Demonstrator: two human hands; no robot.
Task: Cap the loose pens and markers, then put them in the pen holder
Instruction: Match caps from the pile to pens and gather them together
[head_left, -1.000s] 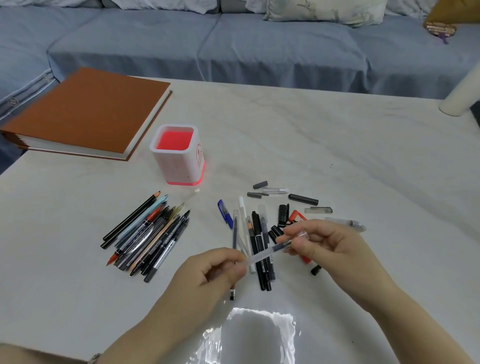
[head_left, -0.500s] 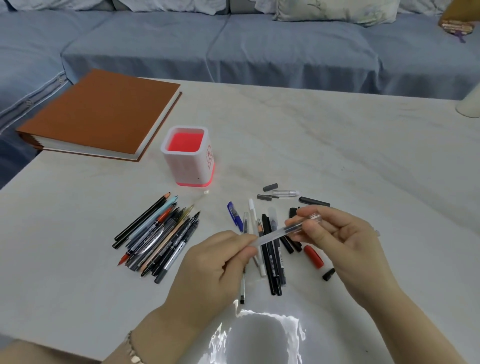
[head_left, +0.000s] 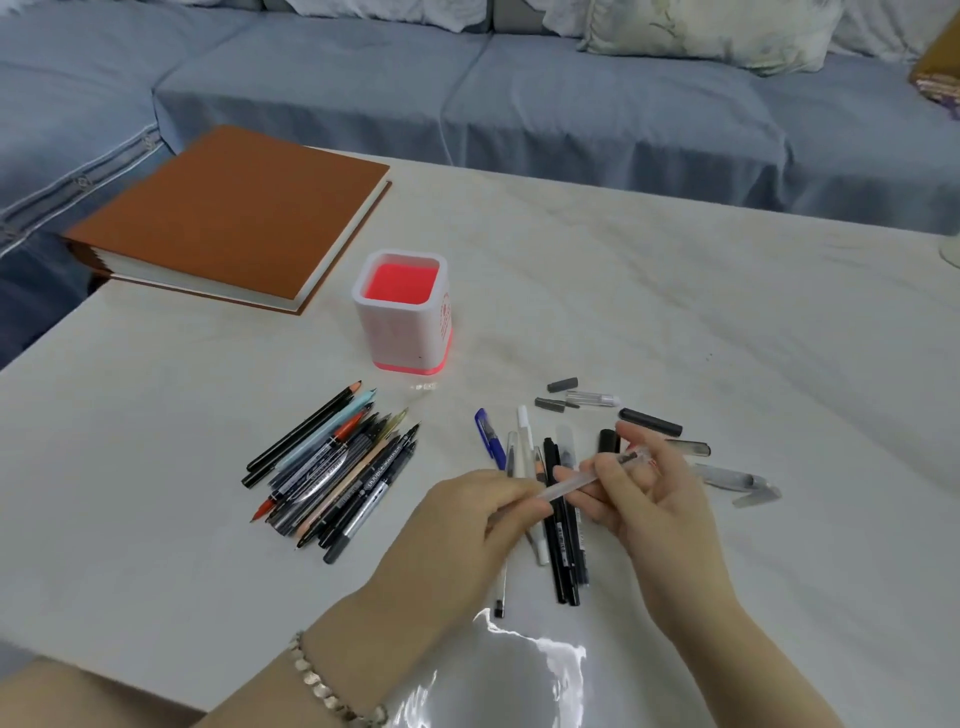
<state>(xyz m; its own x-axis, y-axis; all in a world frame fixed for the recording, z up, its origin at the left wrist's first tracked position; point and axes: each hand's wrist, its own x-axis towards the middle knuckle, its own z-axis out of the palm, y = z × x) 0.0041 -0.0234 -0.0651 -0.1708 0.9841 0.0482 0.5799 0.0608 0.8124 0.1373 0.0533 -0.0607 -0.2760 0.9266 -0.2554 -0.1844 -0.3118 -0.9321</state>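
Frosted pen (head_left: 575, 483), one, held by left hand (head_left: 467, 525), right hand (head_left: 655, 501)

We hold one frosted pen (head_left: 571, 482) between both hands. Our left hand (head_left: 462, 525) pinches its nearer end with curled fingers, a bracelet (head_left: 332, 691) on that wrist. Our right hand (head_left: 660, 504) grips its farther end, thumb above, fingertips curled beneath.

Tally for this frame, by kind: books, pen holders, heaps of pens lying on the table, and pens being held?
book: 1
pen holder: 1
heaps of pens: 2, left heap and right heap
pen held: 1, gripped by left hand and right hand
total: 5
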